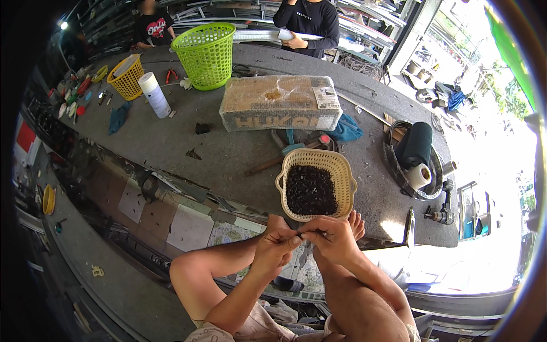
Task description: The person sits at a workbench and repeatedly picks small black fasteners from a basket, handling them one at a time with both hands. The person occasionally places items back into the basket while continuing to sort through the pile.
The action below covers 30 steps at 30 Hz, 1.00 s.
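Note:
My left hand (276, 248) and my right hand (331, 238) meet fingertip to fingertip above my legs. Both are pinched on a small dark piece (299, 233), mostly hidden by the fingers, so its kind does not show. Just beyond them, at the edge of the grey work surface, stands a cream plastic basket (347, 171) with two side handles. Many small dark pieces (310, 189), with a few paler flecks among them, cover its bottom. Neither hand touches the basket's inside.
Behind the basket lie a hammer (265, 166) and a wrapped cardboard box (276, 105). Farther left stand a green basket (204, 57), a white spray can (154, 96) and a yellow basket (125, 78). A round tray (393, 165) and a drill (441, 215) are right. Two people stand across.

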### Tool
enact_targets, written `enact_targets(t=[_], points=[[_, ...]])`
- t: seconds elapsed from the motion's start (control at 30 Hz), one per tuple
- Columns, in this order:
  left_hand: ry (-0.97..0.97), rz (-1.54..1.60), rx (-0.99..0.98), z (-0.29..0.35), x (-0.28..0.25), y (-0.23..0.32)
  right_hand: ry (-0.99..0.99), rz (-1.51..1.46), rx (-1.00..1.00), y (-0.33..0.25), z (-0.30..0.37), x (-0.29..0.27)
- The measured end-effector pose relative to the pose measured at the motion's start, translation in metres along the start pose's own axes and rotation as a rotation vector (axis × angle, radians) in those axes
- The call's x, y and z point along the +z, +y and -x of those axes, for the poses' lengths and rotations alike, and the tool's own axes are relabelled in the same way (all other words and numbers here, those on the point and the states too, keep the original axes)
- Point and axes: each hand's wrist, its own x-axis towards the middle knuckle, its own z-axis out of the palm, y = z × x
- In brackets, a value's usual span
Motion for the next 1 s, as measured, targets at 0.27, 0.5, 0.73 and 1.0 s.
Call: enact_targets(t=[0.27, 0.5, 0.73, 1.0], points=[[0.069, -0.174, 0.073, 0.001, 0.007, -0.003, 0.070, 0.084, 0.017, -0.003, 0.005, 0.006], [0.086, -0.220, 0.108, 0.000, 0.005, -0.006, 0.065, 0.402, -0.268, -0.008, 0.006, 0.005], [0.078, -0.168, 0.009, 0.003, 0.005, 0.004, -0.020, -0.022, 0.076, -0.007, 0.000, 0.000], [0.042, 0.217, -0.082, -0.011, -0.022, 0.000, 0.341, 0.179, 0.042, -0.001, -0.059, -0.027]])
